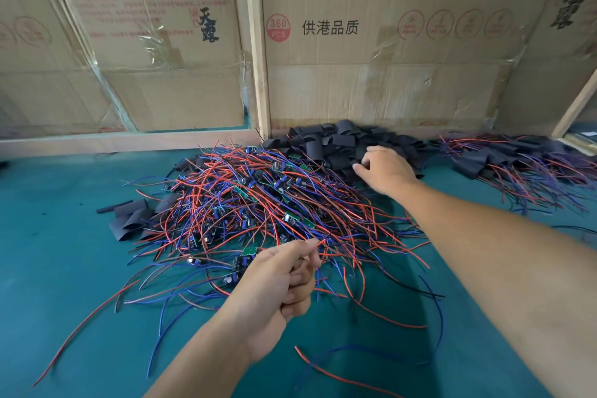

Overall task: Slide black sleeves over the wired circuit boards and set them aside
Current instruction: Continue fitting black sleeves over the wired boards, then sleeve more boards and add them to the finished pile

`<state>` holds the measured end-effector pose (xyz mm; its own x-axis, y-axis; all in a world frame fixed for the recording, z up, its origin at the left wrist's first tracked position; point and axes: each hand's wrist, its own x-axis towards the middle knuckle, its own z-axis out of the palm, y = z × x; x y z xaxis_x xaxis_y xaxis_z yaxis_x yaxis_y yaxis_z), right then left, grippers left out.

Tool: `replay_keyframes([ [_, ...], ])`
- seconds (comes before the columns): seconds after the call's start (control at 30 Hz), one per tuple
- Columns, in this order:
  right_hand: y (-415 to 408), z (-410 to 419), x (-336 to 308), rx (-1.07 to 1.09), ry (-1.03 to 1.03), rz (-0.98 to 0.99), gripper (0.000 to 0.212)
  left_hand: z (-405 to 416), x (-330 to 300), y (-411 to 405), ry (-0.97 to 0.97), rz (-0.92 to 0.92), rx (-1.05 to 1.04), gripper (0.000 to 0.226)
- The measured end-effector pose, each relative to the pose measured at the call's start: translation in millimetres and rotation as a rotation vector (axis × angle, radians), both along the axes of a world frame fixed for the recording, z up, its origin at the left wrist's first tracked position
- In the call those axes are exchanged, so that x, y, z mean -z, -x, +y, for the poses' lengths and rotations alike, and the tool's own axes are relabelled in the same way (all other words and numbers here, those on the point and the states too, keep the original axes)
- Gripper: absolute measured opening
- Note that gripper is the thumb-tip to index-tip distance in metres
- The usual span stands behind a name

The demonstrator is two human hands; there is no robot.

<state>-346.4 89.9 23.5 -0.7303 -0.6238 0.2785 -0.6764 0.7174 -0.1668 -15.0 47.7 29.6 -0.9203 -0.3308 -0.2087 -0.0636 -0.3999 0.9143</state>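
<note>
A big tangle of small green circuit boards with red and blue wires [252,200] lies in the middle of the green table. Behind it sits a heap of flat black sleeves [336,142] against the cardboard wall. My left hand [284,281] is at the near edge of the tangle, its thumb and fingers pinching the ends of red wires. My right hand [384,168] reaches onto the sleeve heap, fingertips curled on a black sleeve. At the far right lies a pile of sleeved boards [517,162] with wires sticking out.
Cardboard boxes [387,42] and wooden strips [256,42] wall off the back of the green table [64,268]. A few loose black sleeves [129,220] lie left of the tangle. Stray wires [323,362] trail toward the front edge.
</note>
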Motion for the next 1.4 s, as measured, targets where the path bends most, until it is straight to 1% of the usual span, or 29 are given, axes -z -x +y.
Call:
replay_keyframes([
  [0.03, 0, 1, 2, -0.031, -0.015, 0.008, 0.041, 0, 0, 0, 0.001, 0.001, 0.001, 0.026],
  [0.17, -7, 4, 8, -0.076, -0.057, 0.153, 0.054, -2, 1, 0, 0.005, 0.001, -0.001, 0.026],
  [0.23, -14, 6, 4, -0.059, -0.011, 0.153, 0.055, -2, 1, 0, 0.006, 0.001, -0.004, 0.026],
  [0.27, -19, 9, -1, -0.038, 0.065, 0.112, 0.055, -2, 0, -1, 0.006, 0.002, -0.009, 0.027],
  [0.3, -27, 13, -8, -0.013, 0.188, 0.039, 0.055, -2, -1, -1, 0.008, 0.002, -0.022, 0.027],
  [0.37, -49, 30, -20, 0.05, 0.514, -0.133, 0.05, -2, -2, -1, 0.043, -0.016, -0.054, 0.03],
  [0.43, -82, 55, -29, 0.08, 0.823, -0.32, 0.036, -1, -2, 0, 0.152, -0.038, -0.102, 0.031],
  [0.5, -123, 81, -33, 0.026, 1.068, -0.598, 0.02, 2, -1, 2, 0.291, -0.028, -0.159, 0.026],
  [0.53, -143, 92, -34, -0.023, 1.153, -0.753, 0.018, 4, -1, 3, 0.35, -0.013, -0.187, 0.021],
  [0.6, -178, 107, -33, -0.163, 1.23, -1.057, 0.018, 8, -3, 4, 0.386, 0.021, -0.216, 0.011],
  [0.67, -203, 114, -26, -0.267, 1.211, -1.326, 0.031, 10, -4, 4, 0.351, 0.019, -0.211, 0.012],
  [0.7, -210, 116, -22, -0.284, 1.173, -1.416, 0.036, 10, -4, 4, 0.353, 0.002, -0.205, 0.012],
  [0.77, -215, 116, -14, -0.299, 1.081, -1.486, 0.037, 8, -1, 4, 0.445, -0.039, -0.185, 0.014],
  [0.8, -217, 115, -12, -0.311, 1.03, -1.477, 0.032, 7, 1, 4, 0.507, -0.051, -0.169, 0.017],
  [0.83, -218, 114, -10, -0.326, 0.965, -1.396, 0.023, 6, 2, 4, 0.555, -0.054, -0.16, 0.019],
  [0.87, -218, 114, -8, -0.342, 0.869, -1.222, 0.014, 6, 3, 4, 0.59, -0.052, -0.159, 0.019],
  [0.9, -218, 115, -5, -0.362, 0.739, -0.976, 0.017, 6, 4, 4, 0.625, -0.048, -0.164, 0.017],
  [0.93, -218, 117, -2, -0.412, 0.596, -0.751, 0.031, 6, 5, 4, 0.669, -0.044, -0.165, 0.012],
  [0.97, -218, 118, 1, -0.495, 0.483, -0.594, 0.044, 6, 5, 4, 0.71, -0.04, -0.158, 0.007],
  [1.0, -218, 118, 2, -0.564, 0.408, -0.497, 0.052, 8, 5, 3, 0.742, -0.037, -0.15, 0.008],
  [1.03, -219, 117, 2, -0.612, 0.374, -0.439, 0.053, 9, 5, 4, 0.758, -0.031, -0.136, 0.014],
  [1.1, -221, 114, 3, -0.644, 0.369, -0.358, 0.045, 10, 5, 3, 0.776, -0.037, -0.108, 0.021],
  [1.17, -220, 113, 2, -0.64, 0.371, -0.354, 0.034, 9, 2, 1, 0.792, -0.049, -0.053, 0.024],
  [1.23, -216, 114, 2, -0.626, 0.374, -0.371, 0.019, 2, -4, -2, 0.797, -0.04, -0.016, 0.018],
  [1.27, -214, 115, 2, -0.607, 0.38, -0.367, 0.017, -6, -8, -4, 0.834, -0.046, -0.041, 0.011],
  [1.3, -211, 116, 2, -0.579, 0.385, -0.344, 0.023, -16, -12, -7, 0.909, -0.073, -0.106, 0.009],
  [1.33, -209, 117, 3, -0.546, 0.388, -0.309, 0.029, -28, -16, -11, 1.013, -0.124, -0.199, 0.013],
  [1.37, -207, 117, 4, -0.515, 0.398, -0.289, 0.032, -41, -20, -17, 1.116, -0.192, -0.305, 0.017],
  [1.4, -206, 118, 5, -0.49, 0.417, -0.295, 0.029, -54, -23, -24, 1.203, -0.27, -0.399, 0.02],
])
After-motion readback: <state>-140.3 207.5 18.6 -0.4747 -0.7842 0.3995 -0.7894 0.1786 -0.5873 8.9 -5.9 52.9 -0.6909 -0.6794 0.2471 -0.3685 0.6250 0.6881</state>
